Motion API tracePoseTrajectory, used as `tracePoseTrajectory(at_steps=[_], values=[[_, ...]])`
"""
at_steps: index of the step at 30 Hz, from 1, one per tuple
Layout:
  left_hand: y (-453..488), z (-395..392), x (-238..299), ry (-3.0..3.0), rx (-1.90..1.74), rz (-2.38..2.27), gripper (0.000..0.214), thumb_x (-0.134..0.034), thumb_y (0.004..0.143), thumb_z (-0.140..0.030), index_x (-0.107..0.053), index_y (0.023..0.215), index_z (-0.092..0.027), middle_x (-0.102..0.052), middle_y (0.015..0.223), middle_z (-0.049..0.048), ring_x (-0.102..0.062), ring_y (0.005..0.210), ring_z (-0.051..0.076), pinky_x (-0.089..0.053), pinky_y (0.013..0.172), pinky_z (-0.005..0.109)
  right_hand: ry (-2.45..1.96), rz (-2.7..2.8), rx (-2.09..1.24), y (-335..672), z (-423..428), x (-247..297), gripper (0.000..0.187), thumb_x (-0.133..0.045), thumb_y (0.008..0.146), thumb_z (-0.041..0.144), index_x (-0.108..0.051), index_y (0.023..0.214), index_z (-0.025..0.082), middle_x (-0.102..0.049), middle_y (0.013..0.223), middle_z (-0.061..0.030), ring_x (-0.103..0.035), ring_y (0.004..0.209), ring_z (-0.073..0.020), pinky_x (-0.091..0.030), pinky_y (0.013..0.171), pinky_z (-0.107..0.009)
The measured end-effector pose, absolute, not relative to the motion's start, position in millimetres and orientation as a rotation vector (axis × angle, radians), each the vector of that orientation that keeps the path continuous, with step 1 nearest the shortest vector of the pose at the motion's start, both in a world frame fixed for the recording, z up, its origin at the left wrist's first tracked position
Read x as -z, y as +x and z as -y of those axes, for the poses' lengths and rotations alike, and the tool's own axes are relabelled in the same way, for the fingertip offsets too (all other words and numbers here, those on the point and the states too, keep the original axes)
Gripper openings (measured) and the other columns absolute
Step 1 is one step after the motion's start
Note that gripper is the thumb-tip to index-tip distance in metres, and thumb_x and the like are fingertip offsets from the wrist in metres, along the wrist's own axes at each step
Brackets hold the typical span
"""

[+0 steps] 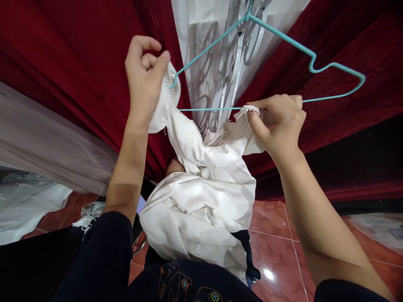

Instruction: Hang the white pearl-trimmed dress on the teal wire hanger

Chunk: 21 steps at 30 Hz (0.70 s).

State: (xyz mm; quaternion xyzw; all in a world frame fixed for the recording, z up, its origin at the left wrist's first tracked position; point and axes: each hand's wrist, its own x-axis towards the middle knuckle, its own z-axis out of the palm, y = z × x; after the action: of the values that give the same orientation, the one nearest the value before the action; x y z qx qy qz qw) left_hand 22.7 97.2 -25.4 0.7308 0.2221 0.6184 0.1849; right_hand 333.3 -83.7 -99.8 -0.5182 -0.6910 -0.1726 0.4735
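Note:
A white satin garment (201, 197) with a pearl-beaded neckline hangs in front of me, its body bunched over my lap. A teal wire hanger (283, 40) is held up before the curtains. My left hand (143, 75) pinches the garment's left shoulder where it sits over the hanger's left end. Closed fingers of my right hand (278, 121) grip the beaded right shoulder edge against the hanger's lower bar. The hanger's hook is cut off at the top of the view.
Dark red velvet curtains (78, 63) flank a sheer white patterned curtain (217, 50). A grey drape (47, 142) hangs at left above white fabric (28, 205) on the glossy red tile floor (277, 239). Small items lie by my left knee.

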Motion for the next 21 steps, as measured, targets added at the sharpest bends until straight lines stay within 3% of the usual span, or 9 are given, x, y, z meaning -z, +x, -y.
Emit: tracePoseTrajectory(at_steps=[3, 5, 7, 10, 13, 18, 21], values=[[42.6, -79.4, 21.4, 2.182, -1.783, -0.542, 0.036, -0.069, 0.101, -0.067, -0.064, 0.114, -0.034, -0.07, 0.105, -0.0062, -0.067, 0.095, 0.009, -0.058, 0.082, 0.033, -1.343, 1.712, 0.391, 332.2, 88.3, 96.9, 0.027, -0.052, 0.105, 0.044, -0.071, 0.1, 0.025, -0.07, 0.089, -0.0068, -0.06, 0.085, -0.0233, -0.041, 0.094, -0.048], [56.0, -52.7, 24.4, 2.228, -2.099, -0.449, 0.029, -0.055, 0.111, -0.06, -0.065, 0.115, -0.033, -0.068, 0.112, -0.0012, -0.067, 0.104, 0.016, -0.057, 0.088, 0.038, -1.365, 1.71, 0.383, 331.2, 90.1, 95.3, 0.025, -0.052, 0.105, 0.043, -0.07, 0.101, 0.026, -0.07, 0.089, -0.0068, -0.061, 0.086, -0.0241, -0.042, 0.094, -0.049], [70.1, -22.9, 33.4, 2.394, -2.242, -0.248, 0.033, -0.043, 0.116, -0.052, -0.067, 0.11, -0.03, -0.066, 0.1, 0.0032, -0.067, 0.094, 0.02, -0.057, 0.083, 0.041, -1.371, 1.701, 0.388, 330.4, 89.1, 95.6, 0.024, -0.053, 0.105, 0.042, -0.07, 0.1, 0.027, -0.071, 0.089, -0.0066, -0.061, 0.086, -0.0239, -0.042, 0.094, -0.049], [90.6, 9.5, 55.8, 2.655, -1.749, -0.301, 0.028, -0.039, 0.116, -0.032, -0.066, 0.118, -0.031, -0.071, 0.108, 0.0047, -0.069, 0.106, 0.021, -0.057, 0.093, 0.041, -1.352, 1.674, 0.413, 329.7, 83.7, 98.9, 0.024, -0.053, 0.105, 0.042, -0.07, 0.098, 0.027, -0.071, 0.088, -0.0064, -0.061, 0.084, -0.0225, -0.043, 0.092, -0.048], [104.8, 19.3, 77.2, 2.752, -1.354, -0.487, 0.038, -0.037, 0.11, -0.013, -0.068, 0.128, -0.026, -0.072, 0.129, 0.0055, -0.069, 0.121, 0.021, -0.054, 0.103, 0.042, -1.304, 1.666, 0.413, 327.1, 80.6, 102.1, 0.025, -0.053, 0.104, 0.043, -0.069, 0.097, 0.026, -0.07, 0.089, -0.0054, -0.061, 0.084, -0.0227, -0.044, 0.093, -0.049], [107.6, 12.3, 87.3, 2.714, -1.364, -0.592, 0.044, -0.044, 0.099, 0.001, -0.075, 0.118, -0.024, -0.077, 0.112, 0.0032, -0.071, 0.105, 0.022, -0.052, 0.096, 0.041, -1.117, 1.519, 0.568, 323.3, 88.0, 107.1, 0.019, -0.059, 0.098, 0.039, -0.071, 0.102, 0.026, -0.065, 0.107, -0.0093, -0.064, 0.105, -0.0267, -0.049, 0.097, -0.05], [101.6, 5.4, 85.3, 2.674, -1.363, -0.591, 0.044, -0.047, 0.094, 0.003, -0.076, 0.112, -0.025, -0.074, 0.105, 0.0033, -0.071, 0.1, 0.023, -0.053, 0.093, 0.041, -1.065, 1.218, 0.788, 337.2, 92.7, 116.3, 0.021, -0.066, 0.086, 0.043, -0.066, 0.082, 0.022, -0.056, 0.091, -0.0087, -0.059, 0.09, -0.0248, -0.051, 0.085, -0.049]])
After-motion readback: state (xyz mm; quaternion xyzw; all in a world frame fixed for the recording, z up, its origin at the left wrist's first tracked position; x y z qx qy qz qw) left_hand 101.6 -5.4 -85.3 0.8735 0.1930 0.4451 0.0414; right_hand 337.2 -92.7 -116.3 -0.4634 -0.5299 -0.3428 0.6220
